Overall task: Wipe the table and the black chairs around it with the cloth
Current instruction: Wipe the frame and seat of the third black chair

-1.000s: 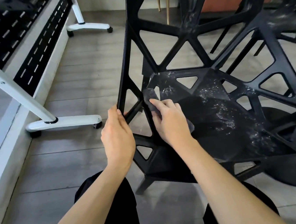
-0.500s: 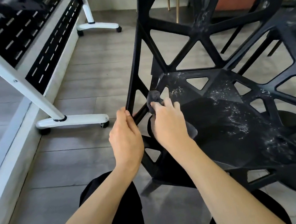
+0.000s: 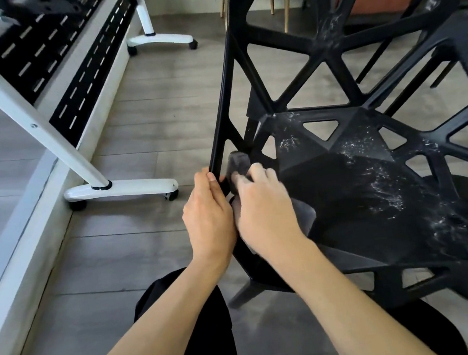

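Observation:
A black chair (image 3: 351,182) with triangular cut-outs fills the right half of the head view; its seat carries white dusty smears. My left hand (image 3: 208,217) grips the chair's left edge bar just below where it meets the seat. My right hand (image 3: 265,214) holds a grey cloth (image 3: 238,162) and presses it against the strut at the seat's left front corner; part of the cloth hangs out under my palm. The two hands are almost touching.
A white table leg (image 3: 49,133) with a wheeled foot (image 3: 121,189) stands to the left, under a black perforated panel (image 3: 71,67). More black chair frames (image 3: 443,39) crowd the upper right. Grey plank floor (image 3: 148,114) lies between chair and table. My dark trousers are below.
My right hand with the cloth has shifted slightly left and down along the strut, closer to my left hand. The left hand keeps its grip on the edge bar.

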The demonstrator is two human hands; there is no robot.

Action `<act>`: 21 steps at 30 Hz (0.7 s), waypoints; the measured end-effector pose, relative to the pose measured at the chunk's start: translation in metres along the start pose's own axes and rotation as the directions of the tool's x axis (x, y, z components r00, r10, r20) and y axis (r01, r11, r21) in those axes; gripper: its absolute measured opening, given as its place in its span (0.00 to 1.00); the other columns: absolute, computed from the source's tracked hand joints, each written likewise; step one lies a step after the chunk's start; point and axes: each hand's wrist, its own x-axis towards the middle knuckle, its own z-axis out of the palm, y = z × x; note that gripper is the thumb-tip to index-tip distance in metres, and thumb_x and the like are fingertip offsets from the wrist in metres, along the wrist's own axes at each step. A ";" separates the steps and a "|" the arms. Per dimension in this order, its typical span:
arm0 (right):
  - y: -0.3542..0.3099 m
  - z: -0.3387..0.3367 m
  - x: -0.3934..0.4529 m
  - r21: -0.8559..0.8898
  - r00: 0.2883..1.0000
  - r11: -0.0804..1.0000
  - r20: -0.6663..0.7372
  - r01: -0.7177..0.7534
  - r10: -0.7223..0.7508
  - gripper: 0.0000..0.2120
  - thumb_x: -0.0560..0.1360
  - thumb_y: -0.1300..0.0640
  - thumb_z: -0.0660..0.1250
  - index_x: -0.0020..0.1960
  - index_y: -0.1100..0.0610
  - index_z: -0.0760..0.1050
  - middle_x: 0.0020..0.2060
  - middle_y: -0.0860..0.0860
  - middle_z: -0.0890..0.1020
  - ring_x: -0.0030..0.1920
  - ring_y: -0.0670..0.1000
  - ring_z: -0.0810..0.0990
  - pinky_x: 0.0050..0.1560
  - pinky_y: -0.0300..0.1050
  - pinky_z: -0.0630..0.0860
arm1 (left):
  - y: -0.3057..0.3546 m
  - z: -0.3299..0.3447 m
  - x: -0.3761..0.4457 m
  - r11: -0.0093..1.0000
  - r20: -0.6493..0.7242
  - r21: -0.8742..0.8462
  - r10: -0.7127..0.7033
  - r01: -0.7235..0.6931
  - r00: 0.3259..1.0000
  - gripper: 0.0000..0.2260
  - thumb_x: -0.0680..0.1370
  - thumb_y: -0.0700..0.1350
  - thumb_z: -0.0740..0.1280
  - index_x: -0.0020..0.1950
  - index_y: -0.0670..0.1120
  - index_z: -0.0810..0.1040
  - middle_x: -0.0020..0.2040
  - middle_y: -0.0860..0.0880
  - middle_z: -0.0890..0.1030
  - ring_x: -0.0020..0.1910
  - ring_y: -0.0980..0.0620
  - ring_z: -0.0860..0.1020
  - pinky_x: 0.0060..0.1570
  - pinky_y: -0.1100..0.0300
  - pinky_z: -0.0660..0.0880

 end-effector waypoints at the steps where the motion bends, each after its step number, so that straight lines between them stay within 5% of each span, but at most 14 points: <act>1: 0.000 0.002 -0.004 -0.002 1.000 1.000 -0.015 0.019 -0.019 0.16 0.77 0.61 0.65 0.65 0.56 0.77 0.55 0.55 0.75 0.55 0.59 0.74 0.52 0.53 0.76 | 0.000 0.000 0.000 1.000 0.001 -0.005 -0.002 0.002 1.000 0.13 0.86 0.48 0.51 0.54 0.45 0.73 0.43 0.51 0.82 0.36 0.46 0.75 0.37 0.57 0.57; 5: 0.018 0.012 0.012 -0.139 0.996 0.990 -0.080 0.018 -0.029 0.18 0.74 0.62 0.71 0.63 0.57 0.79 0.51 0.56 0.78 0.50 0.58 0.77 0.46 0.52 0.76 | 0.001 -0.005 -0.002 1.000 0.034 -0.017 0.023 -0.022 0.999 0.13 0.86 0.49 0.50 0.53 0.46 0.72 0.36 0.53 0.78 0.33 0.48 0.73 0.38 0.55 0.62; 9: 0.016 0.009 0.029 -0.111 0.998 0.994 -0.065 -0.025 0.018 0.16 0.76 0.61 0.69 0.63 0.56 0.79 0.54 0.57 0.78 0.54 0.59 0.76 0.50 0.52 0.75 | 0.002 -0.007 -0.001 0.999 0.070 0.026 0.026 -0.027 0.997 0.11 0.86 0.48 0.49 0.50 0.49 0.68 0.32 0.53 0.73 0.31 0.52 0.70 0.37 0.54 0.62; 11: 0.020 0.002 0.029 0.036 0.999 0.999 -0.016 -0.037 0.037 0.16 0.78 0.59 0.66 0.65 0.54 0.77 0.57 0.55 0.77 0.56 0.57 0.75 0.53 0.51 0.75 | 0.001 -0.008 0.001 0.995 0.081 0.062 0.068 -0.073 0.994 0.10 0.86 0.46 0.50 0.55 0.48 0.71 0.40 0.50 0.78 0.38 0.48 0.73 0.44 0.52 0.69; 13: 0.034 -0.012 0.033 0.225 0.996 0.971 -0.016 -0.084 0.090 0.16 0.78 0.58 0.67 0.65 0.52 0.77 0.55 0.52 0.78 0.55 0.54 0.76 0.52 0.48 0.77 | 0.003 -0.011 0.003 0.964 0.019 0.153 0.217 -0.218 0.976 0.13 0.84 0.39 0.56 0.67 0.45 0.71 0.59 0.47 0.79 0.57 0.46 0.75 0.60 0.51 0.71; 15: 0.055 -0.026 0.047 0.280 0.978 0.950 -0.111 -0.138 0.175 0.16 0.77 0.56 0.68 0.65 0.52 0.78 0.53 0.52 0.79 0.53 0.54 0.78 0.51 0.47 0.76 | 0.012 -0.010 0.008 0.866 0.019 0.266 0.435 -0.424 0.900 0.24 0.79 0.32 0.59 0.75 0.41 0.66 0.73 0.43 0.71 0.73 0.44 0.67 0.71 0.48 0.64; 18: 0.088 -0.037 0.078 0.273 0.921 0.933 -0.246 -0.234 0.303 0.17 0.76 0.56 0.69 0.65 0.53 0.77 0.53 0.54 0.79 0.55 0.57 0.78 0.54 0.51 0.77 | 0.037 0.005 0.028 0.587 0.287 0.395 0.652 -0.707 0.701 0.25 0.78 0.34 0.53 0.76 0.38 0.66 0.75 0.40 0.68 0.78 0.38 0.60 0.76 0.43 0.57; 21: 0.104 -0.037 0.114 0.236 0.913 0.955 -0.321 -0.179 0.251 0.18 0.77 0.58 0.69 0.67 0.55 0.77 0.55 0.55 0.78 0.58 0.57 0.76 0.58 0.49 0.74 | 0.052 0.029 0.061 0.307 0.595 0.563 0.493 -0.767 0.635 0.24 0.82 0.44 0.51 0.76 0.36 0.64 0.75 0.35 0.66 0.78 0.34 0.55 0.78 0.40 0.45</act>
